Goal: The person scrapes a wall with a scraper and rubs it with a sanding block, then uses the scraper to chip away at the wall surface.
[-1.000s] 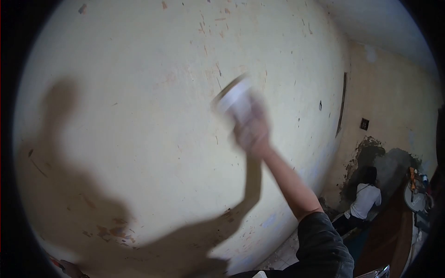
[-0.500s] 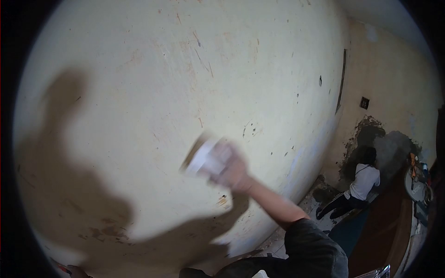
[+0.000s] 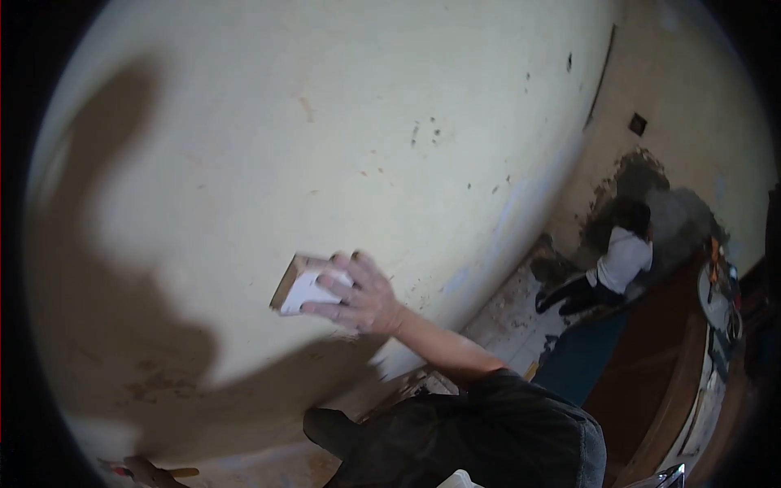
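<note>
My right hand [image 3: 358,297] presses a sanding block [image 3: 311,290] against the pale wall [image 3: 268,171]. Its fingers lie spread over the block's white face, and a brown edge shows on the far side. At the bottom left, my left hand [image 3: 150,472] is closed around a slim tool with a yellow handle [image 3: 183,472] and a red part. The tool's kind is too dark to make out. Scratches, small holes and brown patches mark the wall, and my shadow falls across its left and lower parts.
To the right, a person [image 3: 622,256] in a white top crouches by a dark, wet-looking patch [image 3: 683,215] on the adjoining wall. A brown board-like surface [image 3: 659,350] lies nearer, with tools and a round pale item [image 3: 716,293] along its edge.
My right hand and the block have moved left and slightly down in view. The view has shifted, so the wall marks and the other person sit higher. More of the left-hand tool shows.
</note>
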